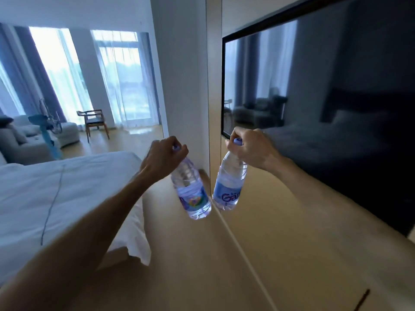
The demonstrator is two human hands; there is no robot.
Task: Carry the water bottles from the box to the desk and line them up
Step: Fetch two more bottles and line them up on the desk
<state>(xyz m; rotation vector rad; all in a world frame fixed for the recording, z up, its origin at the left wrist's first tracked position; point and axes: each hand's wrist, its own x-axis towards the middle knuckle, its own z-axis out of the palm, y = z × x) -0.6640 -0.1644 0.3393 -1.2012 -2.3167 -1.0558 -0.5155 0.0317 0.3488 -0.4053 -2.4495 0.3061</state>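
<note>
- Left hand [165,153] gripped left water bottle [190,189] by the cap, fingers curled round it.
- Right hand [249,147] clamped right water bottle [229,185] the same way.
- Both hung tilted, bases nearly touching, likely for easy carrying.
- Neither box nor desk identifiable; bed [67,198] at left.

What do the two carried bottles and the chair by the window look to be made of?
Left bottle and right bottle: clear thin plastic, glossy, ribbed and see-through, with blue printed labels, probably film. Chair: seemingly wood, a brown slatted frame, with a dark seat whose material is unclear.
</note>
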